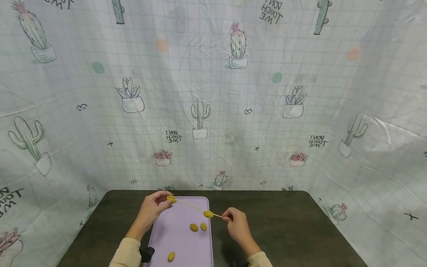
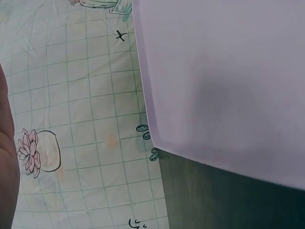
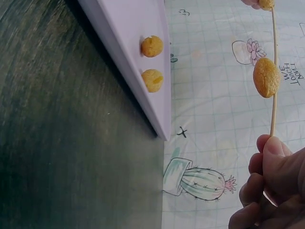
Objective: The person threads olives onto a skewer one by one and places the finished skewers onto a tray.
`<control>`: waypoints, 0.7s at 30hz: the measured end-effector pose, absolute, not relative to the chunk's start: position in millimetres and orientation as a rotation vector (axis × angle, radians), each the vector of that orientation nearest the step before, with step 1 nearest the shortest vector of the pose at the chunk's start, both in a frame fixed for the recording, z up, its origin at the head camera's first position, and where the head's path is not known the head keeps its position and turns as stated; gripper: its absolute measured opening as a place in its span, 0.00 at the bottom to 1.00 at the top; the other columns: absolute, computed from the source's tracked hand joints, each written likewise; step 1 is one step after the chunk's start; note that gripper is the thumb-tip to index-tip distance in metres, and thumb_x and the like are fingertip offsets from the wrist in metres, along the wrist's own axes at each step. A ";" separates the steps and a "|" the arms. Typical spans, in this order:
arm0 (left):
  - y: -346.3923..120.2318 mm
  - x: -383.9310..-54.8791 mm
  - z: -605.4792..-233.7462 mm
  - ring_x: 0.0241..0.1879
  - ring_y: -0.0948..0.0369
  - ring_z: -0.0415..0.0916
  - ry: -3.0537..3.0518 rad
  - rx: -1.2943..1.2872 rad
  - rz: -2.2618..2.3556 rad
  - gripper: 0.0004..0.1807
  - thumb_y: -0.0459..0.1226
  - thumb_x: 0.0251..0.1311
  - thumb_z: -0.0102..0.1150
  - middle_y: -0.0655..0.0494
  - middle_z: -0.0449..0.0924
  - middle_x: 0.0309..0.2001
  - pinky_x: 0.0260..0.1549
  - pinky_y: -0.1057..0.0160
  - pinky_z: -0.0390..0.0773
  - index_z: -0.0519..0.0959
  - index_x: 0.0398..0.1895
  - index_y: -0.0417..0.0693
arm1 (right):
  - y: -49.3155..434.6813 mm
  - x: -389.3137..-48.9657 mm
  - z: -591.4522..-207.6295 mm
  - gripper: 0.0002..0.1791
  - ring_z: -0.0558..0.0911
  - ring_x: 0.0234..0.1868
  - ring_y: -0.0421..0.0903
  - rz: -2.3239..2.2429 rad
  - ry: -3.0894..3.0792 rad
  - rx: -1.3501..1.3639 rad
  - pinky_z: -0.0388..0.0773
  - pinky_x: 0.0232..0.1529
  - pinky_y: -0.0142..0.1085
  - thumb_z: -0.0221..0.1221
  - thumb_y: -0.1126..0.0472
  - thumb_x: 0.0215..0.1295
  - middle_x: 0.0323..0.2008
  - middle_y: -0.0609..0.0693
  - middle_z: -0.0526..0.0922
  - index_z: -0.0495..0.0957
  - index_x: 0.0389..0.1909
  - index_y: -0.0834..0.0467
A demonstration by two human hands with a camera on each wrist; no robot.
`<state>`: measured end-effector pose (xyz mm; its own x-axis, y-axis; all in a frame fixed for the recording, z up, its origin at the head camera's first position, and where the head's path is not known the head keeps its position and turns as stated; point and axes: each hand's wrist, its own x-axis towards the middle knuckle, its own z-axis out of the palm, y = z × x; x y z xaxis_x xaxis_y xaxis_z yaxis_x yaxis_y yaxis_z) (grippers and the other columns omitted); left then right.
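My right hand [image 1: 238, 224] pinches one end of a thin wooden skewer [image 1: 191, 205] between thumb and fingers, above the table to the right of the tray. A small yellow oval fruit [image 3: 266, 78] with a wrinkled, shiny skin sits on the skewer a little way from those fingers. At the skewer's far end my left hand [image 1: 153, 210] pinches another yellow oval fruit [image 1: 171, 199], above the tray's far left corner. How deep the tip goes into it is hidden. In the left wrist view only an edge of my left hand [image 2: 7, 157] shows.
A lilac tray [image 1: 180, 241] lies on the dark wooden table [image 1: 273, 230]. Two yellow fruits [image 1: 194, 227] rest by its right rim, and one more fruit [image 1: 171, 256] lies nearer me. A cactus-print curtain [image 1: 213, 148] hangs behind the table.
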<state>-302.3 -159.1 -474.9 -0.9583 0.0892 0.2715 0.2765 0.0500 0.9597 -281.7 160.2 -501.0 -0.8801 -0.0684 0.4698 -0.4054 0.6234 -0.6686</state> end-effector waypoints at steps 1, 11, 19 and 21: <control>-159.0 -301.9 -475.3 0.44 0.50 0.83 -2.163 -0.380 -2.055 0.14 0.28 0.64 0.66 0.40 0.80 0.43 0.44 0.60 0.85 0.81 0.51 0.32 | 160.8 -281.9 -502.9 0.12 0.73 0.25 0.35 1.145 -2.450 0.373 0.74 0.27 0.31 0.68 0.75 0.56 0.23 0.44 0.79 0.79 0.23 0.57; -159.7 -300.6 -476.0 0.44 0.48 0.83 -2.176 -0.409 -2.040 0.13 0.29 0.63 0.67 0.43 0.83 0.41 0.43 0.60 0.85 0.83 0.50 0.34 | 158.7 -281.4 -511.9 0.13 0.72 0.25 0.35 1.139 -2.460 0.369 0.73 0.27 0.31 0.69 0.77 0.55 0.23 0.43 0.78 0.79 0.23 0.57; -159.4 -301.4 -477.4 0.44 0.44 0.83 -2.197 -0.443 -2.027 0.12 0.32 0.62 0.69 0.45 0.84 0.40 0.43 0.60 0.85 0.84 0.48 0.36 | 154.3 -282.6 -512.0 0.16 0.71 0.24 0.35 1.098 -2.418 0.393 0.72 0.26 0.31 0.68 0.81 0.50 0.22 0.43 0.78 0.79 0.21 0.56; -158.8 -301.2 -477.6 0.44 0.46 0.84 -2.197 -0.440 -2.035 0.12 0.32 0.62 0.69 0.46 0.85 0.40 0.44 0.60 0.85 0.84 0.47 0.36 | 153.0 -282.7 -511.7 0.16 0.71 0.24 0.35 1.103 -2.420 0.399 0.72 0.25 0.31 0.67 0.82 0.50 0.22 0.43 0.78 0.79 0.21 0.57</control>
